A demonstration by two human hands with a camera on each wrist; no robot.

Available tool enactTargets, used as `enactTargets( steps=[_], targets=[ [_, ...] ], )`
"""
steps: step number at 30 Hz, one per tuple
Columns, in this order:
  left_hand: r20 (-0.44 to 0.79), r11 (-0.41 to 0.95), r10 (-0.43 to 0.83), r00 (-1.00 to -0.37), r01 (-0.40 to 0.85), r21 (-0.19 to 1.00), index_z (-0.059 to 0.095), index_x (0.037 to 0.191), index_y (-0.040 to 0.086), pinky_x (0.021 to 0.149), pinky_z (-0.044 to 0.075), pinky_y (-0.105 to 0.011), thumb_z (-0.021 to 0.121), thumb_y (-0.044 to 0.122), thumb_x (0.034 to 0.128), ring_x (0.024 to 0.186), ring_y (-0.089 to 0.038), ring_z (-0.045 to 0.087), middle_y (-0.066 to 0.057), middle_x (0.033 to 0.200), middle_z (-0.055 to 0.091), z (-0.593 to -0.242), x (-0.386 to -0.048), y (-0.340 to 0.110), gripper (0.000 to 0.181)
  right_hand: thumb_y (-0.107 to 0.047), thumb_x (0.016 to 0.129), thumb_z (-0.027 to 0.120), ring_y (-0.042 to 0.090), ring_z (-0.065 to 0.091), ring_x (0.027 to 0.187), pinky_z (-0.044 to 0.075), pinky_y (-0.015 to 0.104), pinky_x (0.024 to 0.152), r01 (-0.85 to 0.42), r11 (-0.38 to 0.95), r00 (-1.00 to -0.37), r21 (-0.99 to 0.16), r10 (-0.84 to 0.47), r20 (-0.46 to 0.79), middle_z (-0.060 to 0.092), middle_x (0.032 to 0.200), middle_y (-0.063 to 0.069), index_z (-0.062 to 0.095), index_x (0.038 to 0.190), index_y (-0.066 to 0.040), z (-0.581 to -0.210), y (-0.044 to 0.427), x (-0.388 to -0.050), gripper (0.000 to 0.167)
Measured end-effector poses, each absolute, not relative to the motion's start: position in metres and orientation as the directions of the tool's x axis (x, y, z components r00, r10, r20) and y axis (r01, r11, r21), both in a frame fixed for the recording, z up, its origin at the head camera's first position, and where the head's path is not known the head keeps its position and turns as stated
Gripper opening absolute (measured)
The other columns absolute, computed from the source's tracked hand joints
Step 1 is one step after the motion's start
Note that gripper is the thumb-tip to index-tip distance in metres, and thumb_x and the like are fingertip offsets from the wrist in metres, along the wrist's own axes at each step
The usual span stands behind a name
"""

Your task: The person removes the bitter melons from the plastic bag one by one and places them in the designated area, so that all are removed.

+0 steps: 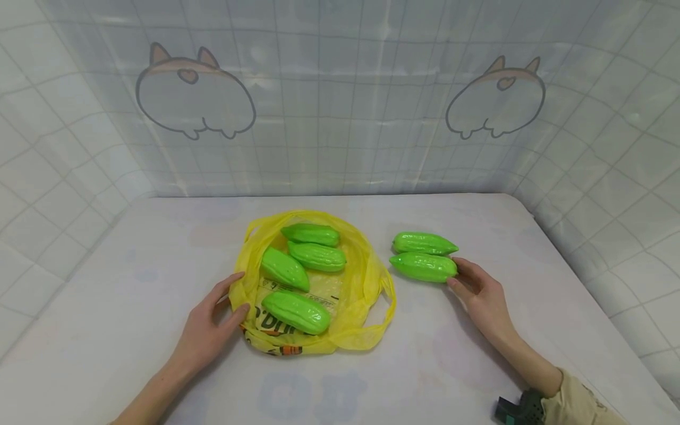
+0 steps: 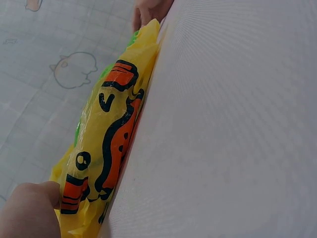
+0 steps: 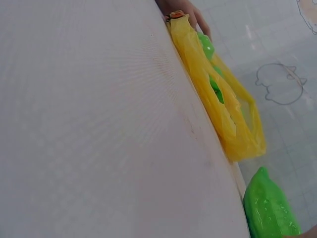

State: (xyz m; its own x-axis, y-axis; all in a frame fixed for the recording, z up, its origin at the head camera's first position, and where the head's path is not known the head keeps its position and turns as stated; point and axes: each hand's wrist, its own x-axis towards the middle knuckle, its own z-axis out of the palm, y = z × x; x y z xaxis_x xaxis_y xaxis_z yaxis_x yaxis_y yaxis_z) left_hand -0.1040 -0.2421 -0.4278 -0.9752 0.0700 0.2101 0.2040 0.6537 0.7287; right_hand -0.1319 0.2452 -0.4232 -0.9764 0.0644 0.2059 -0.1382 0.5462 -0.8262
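While a yellow plastic bag (image 1: 357, 313) is held at its edge by the curled left hand (image 1: 206, 330), a glossy green oblong gourd (image 1: 423, 267) near it on the white counter (image 1: 451, 360) is gripped by the half-curled right hand (image 1: 482, 301).

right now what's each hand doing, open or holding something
Left hand: closed, holding the yellow bag by its side.
Right hand: closed, gripping one end of the nearer green gourd outside the bag.
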Motion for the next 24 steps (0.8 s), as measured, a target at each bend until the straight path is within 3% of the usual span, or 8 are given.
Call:
enactTargets(
  steps=[24],
  targets=[
    [0.192,0.64,0.07,-0.979,0.191,0.744,0.039,0.153,0.026,0.096,0.028,0.005,0.064,0.026,0.0991,0.133,-0.045,0.049,-0.02,0.154,0.043,-0.4263,-0.1029,-0.2412,0.059,-0.03,0.102,0.059,0.03,0.058,0.127,0.04,-0.003,0.091,-0.136,0.576,-0.974,-0.806,0.07,0.215,0.056,0.143,0.016,0.047,0.146,-0.003,-0.4269,0.2465,-0.1354,0.053]
  ],
)
